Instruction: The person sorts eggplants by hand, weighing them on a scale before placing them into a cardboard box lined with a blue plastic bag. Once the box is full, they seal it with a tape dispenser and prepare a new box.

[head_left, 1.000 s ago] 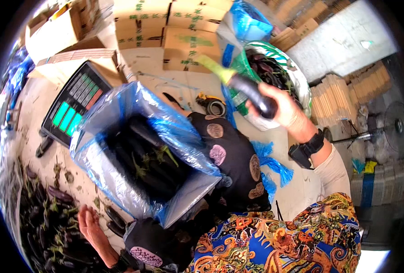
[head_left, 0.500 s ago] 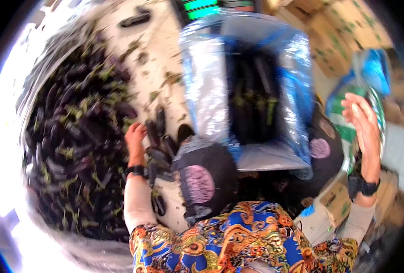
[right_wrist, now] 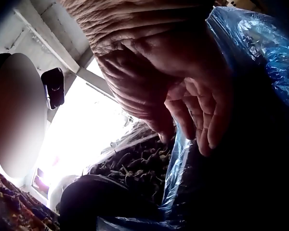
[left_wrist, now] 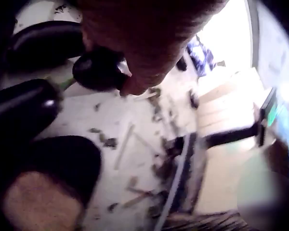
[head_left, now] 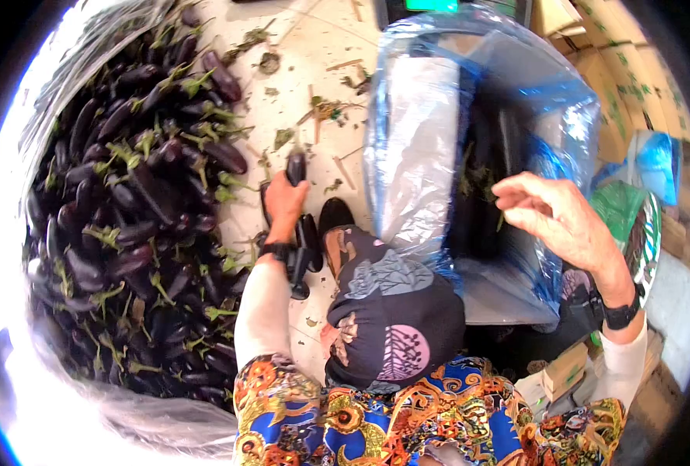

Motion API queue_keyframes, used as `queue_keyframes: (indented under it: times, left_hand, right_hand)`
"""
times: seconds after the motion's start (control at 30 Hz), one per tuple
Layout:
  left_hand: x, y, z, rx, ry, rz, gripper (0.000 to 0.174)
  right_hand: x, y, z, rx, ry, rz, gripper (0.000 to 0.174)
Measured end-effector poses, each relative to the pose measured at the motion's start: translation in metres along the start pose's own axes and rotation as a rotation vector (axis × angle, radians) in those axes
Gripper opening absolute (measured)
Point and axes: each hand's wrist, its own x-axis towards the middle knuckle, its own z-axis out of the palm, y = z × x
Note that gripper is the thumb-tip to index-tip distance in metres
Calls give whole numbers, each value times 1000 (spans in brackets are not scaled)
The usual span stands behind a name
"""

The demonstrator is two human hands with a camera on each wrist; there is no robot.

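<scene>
The left hand [head_left: 286, 203] curls its fingers [left_wrist: 149, 33] round a dark purple aubergine [head_left: 296, 166] on the pale littered floor [head_left: 298, 54], just beside a big heap of aubergines [head_left: 127, 210]. The right hand [head_left: 556, 216] hovers over the blue-plastic-lined box [head_left: 422, 140], its fingers loosely apart and holding nothing.

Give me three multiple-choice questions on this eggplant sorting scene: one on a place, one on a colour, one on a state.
1. Where is the left hand? A on a knee B by the pile C behind the back
2. The bag lining the box is: A blue B red C black
3. The right hand is: A open, empty B a clenched fist C gripping the bag
1 B: it grips an eggplant beside the pile. 2 A: the plastic shines blue. 3 A: fingers loose over the box, nothing held.
</scene>
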Motion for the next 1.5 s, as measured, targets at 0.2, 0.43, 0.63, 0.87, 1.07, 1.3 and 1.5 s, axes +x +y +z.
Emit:
queue_keyframes:
  times: [0.2,0.43,0.63,0.87,1.07,1.3,1.5]
  left_hand:
    - [-52,131,-135,-1334,-269,137,51]
    - [-90,265,-191,-624,-482,1004,82]
    - [-34,165,-170,-1017,-323,286,37]
    - [6,-83,-61,-301,-149,-75,54]
    - [-19,-69,-16,122,-111,-139,61]
    - [-20,15,-122,-926,-254,-87,50]
    - [-74,200,-218,-952,-658,460,76]
  right_hand:
    - [12,-6,-2,297,82,-94,42]
    - [-2,-35,2,541,234,-216,41]
    - [-14,43,4,264,143,300,46]
    - [41,98,39,-240,17,286,46]
    - [32,85,41,-179,70,333,42]
    - [-11,61,-16,-307,438,54,40]
    - [-23,115,-34,-656,733,35,64]
